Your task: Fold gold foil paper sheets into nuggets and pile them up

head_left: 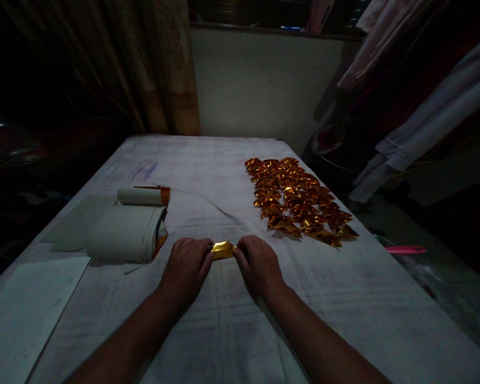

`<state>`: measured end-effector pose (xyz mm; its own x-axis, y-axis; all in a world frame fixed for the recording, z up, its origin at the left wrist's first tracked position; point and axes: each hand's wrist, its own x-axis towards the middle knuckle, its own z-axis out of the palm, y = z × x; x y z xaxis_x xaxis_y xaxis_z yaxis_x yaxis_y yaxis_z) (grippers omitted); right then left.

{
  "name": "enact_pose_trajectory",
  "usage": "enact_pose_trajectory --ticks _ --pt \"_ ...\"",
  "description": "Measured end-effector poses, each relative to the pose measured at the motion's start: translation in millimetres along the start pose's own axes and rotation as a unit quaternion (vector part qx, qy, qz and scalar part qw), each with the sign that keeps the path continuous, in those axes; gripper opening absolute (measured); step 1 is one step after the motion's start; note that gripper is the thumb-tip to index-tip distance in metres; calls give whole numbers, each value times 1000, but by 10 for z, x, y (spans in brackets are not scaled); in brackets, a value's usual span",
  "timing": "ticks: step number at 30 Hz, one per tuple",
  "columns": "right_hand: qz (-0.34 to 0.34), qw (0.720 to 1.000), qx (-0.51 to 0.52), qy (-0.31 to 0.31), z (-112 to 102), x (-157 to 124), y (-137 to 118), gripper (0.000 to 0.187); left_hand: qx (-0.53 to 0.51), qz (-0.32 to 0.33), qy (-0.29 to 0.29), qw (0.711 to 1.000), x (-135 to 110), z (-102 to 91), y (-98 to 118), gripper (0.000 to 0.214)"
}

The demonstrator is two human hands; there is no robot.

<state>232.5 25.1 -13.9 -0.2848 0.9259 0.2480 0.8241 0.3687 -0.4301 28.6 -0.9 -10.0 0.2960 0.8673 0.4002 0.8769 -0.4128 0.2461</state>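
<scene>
Fingers of the left hand [188, 265] and right hand [262, 264] are pinching opposite ends of one gold piece [223, 248] — apparently unfinished — over the table [224, 336]; rightward, many seemingly finished folded pieces [296, 201] are lying in rows; leftward, curled sheets [120, 234] are apparently remaining.

Dim light, left side near black, sheen on gold foil [223, 249], edges stretched, perhaps blurred

The folded piece [223, 250] is glossy foil, the tablecloth [224, 325] matt fabric, the rolled sheets [118, 234] matt paper.
</scene>
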Motion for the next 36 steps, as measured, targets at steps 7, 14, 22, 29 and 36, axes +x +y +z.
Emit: enact_pose_trajectory --ticks 7,14,22,29,36 --pt "-19 1000 2 8 44 -12 47 12 -4 -11 -30 999 9 -23 10 14" --pt "-106 993 -16 42 33 -54 5 24 -13 -37 -53 998 28 -23 20 10" --pt "-160 972 -37 -165 -84 -109 -163 61 -33 -39 -30 998 14 0 -1 11" --pt "-94 976 -75 -182 -226 -216 17 62 -18 -36 -29 999 -16 16 -22 23" --pt "-87 978 -75 -176 -237 -256 86 64 30 21 -66 997 -24 19 114 38"
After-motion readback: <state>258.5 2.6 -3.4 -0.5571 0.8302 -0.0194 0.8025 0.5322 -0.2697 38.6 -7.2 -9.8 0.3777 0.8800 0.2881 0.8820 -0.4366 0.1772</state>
